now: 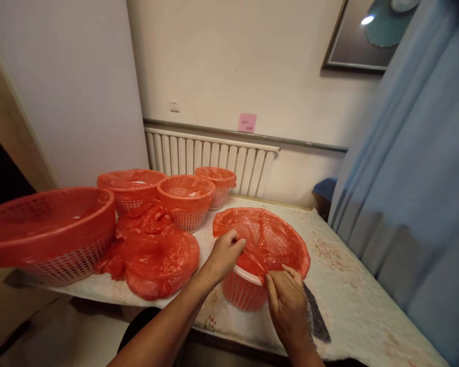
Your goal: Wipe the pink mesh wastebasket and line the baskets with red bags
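Note:
A plastic basket point(245, 291) with perforated walls stands near the front of the table. A thin red plastic bag point(268, 234) lines it and is folded over the far part of the rim. At the near side a strip of white rim shows bare. My left hand point(226, 250) pinches the bag's edge above the left of the near rim. Close to the front right of the rim, my right hand point(288, 298) grips the same edge. The film is stretched taut between both hands. Part of the basket's right side is hidden behind my right hand.
Left of the basket lies a crumpled heap of red bags point(156, 260). Several bag-lined baskets stand beyond it, including a large basket point(69, 255) at the table's left edge. A dark cloth point(318, 316) lies by my right wrist. A blue curtain point(409, 153) hangs along the right.

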The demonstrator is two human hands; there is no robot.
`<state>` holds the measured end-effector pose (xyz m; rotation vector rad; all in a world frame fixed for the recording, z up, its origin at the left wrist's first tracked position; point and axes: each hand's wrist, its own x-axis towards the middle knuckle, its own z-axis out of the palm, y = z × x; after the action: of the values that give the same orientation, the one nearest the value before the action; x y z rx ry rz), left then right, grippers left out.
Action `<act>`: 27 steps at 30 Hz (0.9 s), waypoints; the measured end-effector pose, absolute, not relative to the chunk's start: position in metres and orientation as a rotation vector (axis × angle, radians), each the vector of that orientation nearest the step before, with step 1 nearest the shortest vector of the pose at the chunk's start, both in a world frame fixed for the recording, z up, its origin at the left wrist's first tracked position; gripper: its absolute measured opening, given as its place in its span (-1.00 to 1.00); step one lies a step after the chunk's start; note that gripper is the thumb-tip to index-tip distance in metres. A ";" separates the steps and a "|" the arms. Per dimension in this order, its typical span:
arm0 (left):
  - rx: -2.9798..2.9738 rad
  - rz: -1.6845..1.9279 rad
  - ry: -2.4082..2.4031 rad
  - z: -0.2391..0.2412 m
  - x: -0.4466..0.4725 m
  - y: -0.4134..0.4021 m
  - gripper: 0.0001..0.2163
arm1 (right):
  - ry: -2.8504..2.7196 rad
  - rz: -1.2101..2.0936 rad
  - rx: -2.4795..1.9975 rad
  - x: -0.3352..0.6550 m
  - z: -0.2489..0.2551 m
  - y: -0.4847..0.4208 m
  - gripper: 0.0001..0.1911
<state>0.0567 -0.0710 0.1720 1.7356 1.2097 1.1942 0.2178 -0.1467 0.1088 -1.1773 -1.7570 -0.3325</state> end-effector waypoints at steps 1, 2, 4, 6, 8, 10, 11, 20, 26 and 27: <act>1.800 1.184 1.239 0.173 0.056 -0.068 -0.80 | -1.723 -0.281 -1.202 0.219 0.111 -0.146 -0.72; 1.838 1.175 1.249 0.174 0.057 -0.065 -0.79 | -1.678 -0.216 -1.237 0.221 0.114 -0.145 -0.70; 1.897 1.154 1.241 0.173 0.058 -0.061 -0.79 | -1.543 -0.054 -1.329 0.228 0.123 -0.139 -0.65; 1.966 1.141 1.233 0.169 0.061 -0.058 -0.79 | -1.400 0.111 -1.400 0.239 0.135 -0.131 -0.62; 2.027 1.150 1.240 0.164 0.061 -0.058 -0.79 | -1.323 0.218 -1.413 0.252 0.147 -0.120 -0.60; 2.075 1.191 1.271 0.157 0.059 -0.057 -0.82 | -1.348 0.296 -1.376 0.266 0.159 -0.112 -0.62; 2.091 1.220 1.294 0.154 0.057 -0.057 -0.85 | -1.393 0.332 -1.353 0.273 0.163 -0.109 -0.65; 1.994 1.447 1.563 0.148 0.022 -0.035 -0.53 | -1.929 -0.028 -1.349 0.326 0.151 -0.115 -0.75; 1.928 1.291 1.367 0.155 0.009 -0.013 -0.63 | -1.708 0.145 -1.541 0.347 0.130 -0.113 -0.68; 1.923 1.273 1.317 0.157 0.009 -0.011 -0.65 | -1.662 0.272 -1.604 0.350 0.129 -0.111 -0.69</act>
<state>0.0088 -0.0115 0.1565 1.9231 1.3170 1.2734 0.3498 -0.1115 0.1289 -1.6038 -1.6623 0.2725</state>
